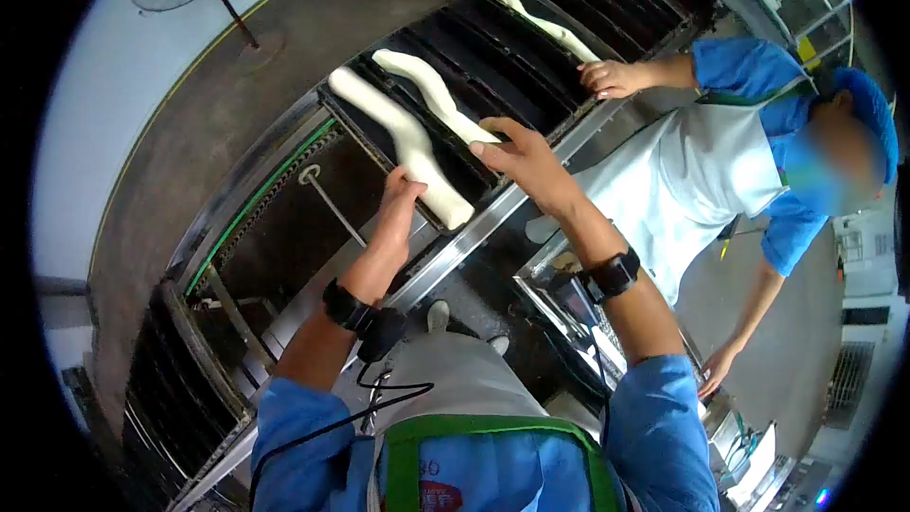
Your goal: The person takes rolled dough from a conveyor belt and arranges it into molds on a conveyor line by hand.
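Note:
Two long pale dough strips lie side by side on dark trough-like trays. My left hand is at the edge of the nearer dough strip, with its thumb and fingertips pressed to it. That strip is slightly blurred, and its near end reaches the front edge of the trays. My right hand pinches the near end of the second dough strip between thumb and fingers. This strip bends along a dark channel. Black bands with small devices sit on both my wrists.
A co-worker's hand touches a third dough strip farther along the dark trays. A metal rail runs along their front edge. A chain with a green strip lies left; a stand fan is behind.

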The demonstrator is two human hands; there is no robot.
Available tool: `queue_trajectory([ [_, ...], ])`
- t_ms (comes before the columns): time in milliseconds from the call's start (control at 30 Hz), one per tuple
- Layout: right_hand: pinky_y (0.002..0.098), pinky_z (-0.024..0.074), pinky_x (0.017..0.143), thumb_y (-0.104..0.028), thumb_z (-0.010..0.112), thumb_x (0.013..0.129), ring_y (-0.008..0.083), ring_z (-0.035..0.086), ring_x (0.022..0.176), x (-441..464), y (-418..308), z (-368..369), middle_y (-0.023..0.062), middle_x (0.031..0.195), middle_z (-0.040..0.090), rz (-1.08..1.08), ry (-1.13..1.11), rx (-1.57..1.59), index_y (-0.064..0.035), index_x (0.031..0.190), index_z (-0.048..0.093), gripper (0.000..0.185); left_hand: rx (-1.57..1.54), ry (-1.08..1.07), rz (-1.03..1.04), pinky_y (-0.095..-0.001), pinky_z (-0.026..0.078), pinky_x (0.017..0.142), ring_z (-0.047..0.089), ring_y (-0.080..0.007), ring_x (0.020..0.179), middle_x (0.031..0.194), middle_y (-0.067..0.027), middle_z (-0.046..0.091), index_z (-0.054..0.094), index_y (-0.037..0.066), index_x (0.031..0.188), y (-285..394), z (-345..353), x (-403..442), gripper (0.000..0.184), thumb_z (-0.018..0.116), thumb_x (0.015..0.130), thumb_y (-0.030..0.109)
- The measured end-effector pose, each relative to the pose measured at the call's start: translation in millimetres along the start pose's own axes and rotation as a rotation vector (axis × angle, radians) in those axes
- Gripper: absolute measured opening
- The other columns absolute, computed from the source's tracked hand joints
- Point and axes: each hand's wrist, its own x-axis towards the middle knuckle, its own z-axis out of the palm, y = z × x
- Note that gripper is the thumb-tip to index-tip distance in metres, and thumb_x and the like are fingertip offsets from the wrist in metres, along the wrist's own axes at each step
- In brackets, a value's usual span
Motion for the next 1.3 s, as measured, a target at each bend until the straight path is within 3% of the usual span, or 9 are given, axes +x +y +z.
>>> queue_trajectory([
  [33, 0.0209, 0.0385, 0.065, -0.03, 0.054, 0.077, 0.0102, 0.048, 0.073, 0, 16, -7, 0.0053, 0.075, 0.054, 0.013, 0.003, -0.072, 0.0013, 0.104, 0.046, 0.042, -0.042, -0.009, -0.029, -0.0244, 0.023, 0.087, 0.035, -0.014, 0.099, 0.101, -0.0042, 0.042, 0.036, 0.008, 0.112, 2, 1, 1, 0.043, 0.049, 0.071, 0.014],
  [167, 0.0216, 0.0403, 0.065, -0.034, 0.053, 0.077, 0.0103, 0.051, 0.076, -42, 49, -45, 0.0033, 0.082, 0.054, 0.2, -0.084, 0.007, -0.0041, 0.099, 0.051, 0.037, 0.021, -0.128, -0.002, -0.025, 0.027, 0.086, 0.039, -0.0144, 0.098, 0.103, -0.0045, 0.046, 0.046, 0.004, 0.108, -8, -4, 15, 0.035, 0.048, 0.073, 0.011],
  [300, 0.0217, 0.0428, 0.06, -0.025, 0.05, 0.079, 0.0088, 0.051, 0.069, -120, 80, -76, 0.0005, 0.078, 0.055, 0.267, 0.087, 0.075, -0.006, 0.091, 0.054, 0.023, 0.095, -0.187, -0.022, -0.0293, 0.028, 0.089, 0.039, -0.0171, 0.103, 0.107, -0.0068, 0.046, 0.046, 0.002, 0.108, -10, 13, 33, 0.036, 0.049, 0.075, 0.016],
  [533, 0.0245, 0.0431, 0.064, -0.029, 0.046, 0.082, 0.0125, 0.052, 0.077, -223, 129, -91, 0.0045, 0.085, 0.056, 0.452, 0.315, 0.15, -0.0049, 0.093, 0.053, 0.027, 0.796, -0.109, 0.05, -0.038, 0.023, 0.093, 0.007, -0.0309, 0.122, 0.131, -0.0182, -0.01, 0.043, 0.017, 0.115, -37, 29, 50, 0.034, 0.046, 0.082, 0.026],
  [900, 0.027, 0.0438, 0.067, -0.03, 0.048, 0.08, 0.0159, 0.053, 0.079, -312, 157, -95, 0.0078, 0.086, 0.056, 0.495, 0.515, 0.335, -0.0016, 0.093, 0.052, 0.031, 0.825, -0.03, 0.412, -0.0359, 0.03, 0.089, 0.008, -0.0373, 0.12, 0.128, -0.0285, -0.002, 0.056, 0.013, 0.091, -109, 14, 117, 0.016, 0.054, 0.075, 0.014],
  [1033, 0.0276, 0.0449, 0.067, -0.028, 0.05, 0.079, 0.0177, 0.054, 0.076, -346, 162, -100, 0.0104, 0.085, 0.055, 0.497, 0.609, 0.317, 0.0004, 0.096, 0.051, 0.033, 0.656, -0.195, 0.209, -0.0353, 0.022, 0.094, 0.002, -0.0344, 0.121, 0.119, -0.0302, 0.028, 0.059, 0.01, 0.086, -98, 17, 110, 0.016, 0.052, 0.077, 0.021],
  [1133, 0.0278, 0.0449, 0.067, -0.026, 0.051, 0.078, 0.0181, 0.055, 0.075, -388, 198, -114, 0.0105, 0.086, 0.055, 0.584, 0.694, 0.286, 0.0026, 0.099, 0.05, 0.035, 1.0, -0.112, 0.414, -0.0322, 0.029, 0.088, 0.038, -0.0294, 0.102, 0.096, -0.0142, 0.054, 0.057, 0.007, 0.09, -90, 21, 102, 0.022, 0.051, 0.077, 0.024],
  [1233, 0.0276, 0.0443, 0.066, -0.028, 0.051, 0.078, 0.0176, 0.054, 0.076, -433, 202, -125, 0.0105, 0.088, 0.055, 0.676, 0.837, 0.253, 0.0018, 0.098, 0.051, 0.036, 0.893, -0.162, 0.458, -0.0326, 0.032, 0.086, 0.043, -0.03, 0.097, 0.096, -0.0154, 0.054, 0.054, 0.007, 0.095, -89, 27, 98, 0.025, 0.051, 0.078, 0.024],
  [1300, 0.0259, 0.0436, 0.061, -0.026, 0.051, 0.077, 0.0155, 0.054, 0.073, -469, 223, -132, 0.0079, 0.083, 0.057, 0.773, 0.937, 0.128, 0.0003, 0.095, 0.053, 0.032, 0.999, -0.055, 0.512, -0.0343, 0.032, 0.086, 0.036, -0.0354, 0.104, 0.114, -0.0216, 0.04, 0.05, 0.009, 0.104, -92, 31, 98, 0.032, 0.051, 0.078, 0.027],
])
